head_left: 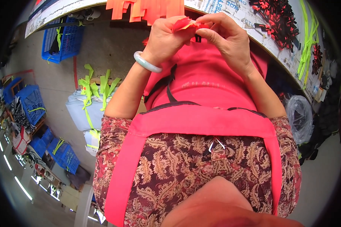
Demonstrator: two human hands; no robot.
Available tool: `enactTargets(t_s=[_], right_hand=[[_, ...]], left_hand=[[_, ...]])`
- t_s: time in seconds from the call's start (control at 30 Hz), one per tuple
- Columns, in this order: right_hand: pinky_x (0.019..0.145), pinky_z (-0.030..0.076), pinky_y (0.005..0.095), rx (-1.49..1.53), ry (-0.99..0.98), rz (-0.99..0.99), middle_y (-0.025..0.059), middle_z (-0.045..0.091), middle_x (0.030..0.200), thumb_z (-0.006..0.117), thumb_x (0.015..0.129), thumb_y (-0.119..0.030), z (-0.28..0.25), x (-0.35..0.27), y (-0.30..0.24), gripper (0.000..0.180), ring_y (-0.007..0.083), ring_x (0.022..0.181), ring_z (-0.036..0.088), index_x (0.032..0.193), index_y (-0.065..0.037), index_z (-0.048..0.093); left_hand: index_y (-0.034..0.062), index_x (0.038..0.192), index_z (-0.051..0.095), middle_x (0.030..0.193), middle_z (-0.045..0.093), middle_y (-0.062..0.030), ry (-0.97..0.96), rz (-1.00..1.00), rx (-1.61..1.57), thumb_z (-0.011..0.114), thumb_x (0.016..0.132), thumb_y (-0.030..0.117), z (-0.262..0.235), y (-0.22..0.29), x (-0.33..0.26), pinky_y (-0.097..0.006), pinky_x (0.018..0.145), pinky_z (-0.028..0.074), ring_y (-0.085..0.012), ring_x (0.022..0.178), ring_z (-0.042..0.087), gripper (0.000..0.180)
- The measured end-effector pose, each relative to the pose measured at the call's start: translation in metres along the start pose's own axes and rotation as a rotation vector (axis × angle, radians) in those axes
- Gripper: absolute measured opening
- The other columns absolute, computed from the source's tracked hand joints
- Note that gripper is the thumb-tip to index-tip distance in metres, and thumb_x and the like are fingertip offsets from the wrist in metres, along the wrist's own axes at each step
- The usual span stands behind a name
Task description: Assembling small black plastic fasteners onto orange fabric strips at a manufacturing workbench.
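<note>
Both my hands are raised close together at the table's near edge, above my red apron (204, 72). Closed around a bunch of red-orange fabric strips (183, 25) is my left hand (163, 36), with a pale bangle on its wrist. Thumb and fingers of my right hand (227, 36) pinch the right end of that bunch, where a small black piece (197, 38) hangs down. Just beyond my left hand, orange strips (144, 10) lie in a row and overhang the table edge.
A heap of black-and-red pieces (274, 22) and long neon-yellow strips (308, 41) lie on the table (204, 5) at right. Blue baskets (62, 39) stand on the floor at left, near pale sheets (81, 109) tied with yellow strips. A clear plastic bag (299, 117) is at right.
</note>
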State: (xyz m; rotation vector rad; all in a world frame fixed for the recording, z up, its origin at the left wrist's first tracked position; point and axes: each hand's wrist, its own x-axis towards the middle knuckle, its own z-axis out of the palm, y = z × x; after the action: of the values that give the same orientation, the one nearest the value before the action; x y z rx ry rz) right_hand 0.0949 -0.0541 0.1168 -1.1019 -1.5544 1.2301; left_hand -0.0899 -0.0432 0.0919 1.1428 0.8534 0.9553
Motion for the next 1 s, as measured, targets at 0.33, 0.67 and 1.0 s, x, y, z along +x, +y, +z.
enactTargets(t_s=[0.33,0.67,1.0], right_hand=[[0.058,0.048,0.0205,-0.098,-0.004,-0.076,0.0054,0.060,0.085,0.070,0.082,-0.004,0.006,-0.005,-0.008,0.016,0.0095,0.066,0.063,0.096,0.000,0.063],[0.062,0.047,0.0206,-0.007,0.048,-0.047,0.0032,0.060,0.082,0.067,0.084,-0.001,0.005,-0.001,-0.002,0.010,0.0071,0.069,0.058,0.093,0.000,0.063],[0.069,0.045,0.0205,0.029,0.027,-0.016,0.0022,0.056,0.087,0.066,0.086,-0.002,-0.001,-0.004,-0.005,0.009,0.0074,0.077,0.054,0.094,-0.001,0.061]], left_hand=[[-0.0022,0.091,0.067,0.079,0.062,-0.0031,-0.043,0.070,-0.040,0.064,0.087,0.005,0.000,-0.001,-0.006,-0.022,0.058,0.046,-0.0081,0.067,0.057,0.009],[-0.0001,0.091,0.067,0.068,0.058,0.0019,0.052,0.030,-0.085,0.064,0.086,0.003,0.008,-0.005,0.000,-0.020,0.053,0.040,-0.0040,0.062,0.052,0.007],[0.0014,0.093,0.064,0.080,0.059,0.0010,-0.042,-0.009,-0.035,0.063,0.088,0.004,0.008,0.002,0.002,-0.020,0.060,0.043,-0.0046,0.070,0.052,0.007]])
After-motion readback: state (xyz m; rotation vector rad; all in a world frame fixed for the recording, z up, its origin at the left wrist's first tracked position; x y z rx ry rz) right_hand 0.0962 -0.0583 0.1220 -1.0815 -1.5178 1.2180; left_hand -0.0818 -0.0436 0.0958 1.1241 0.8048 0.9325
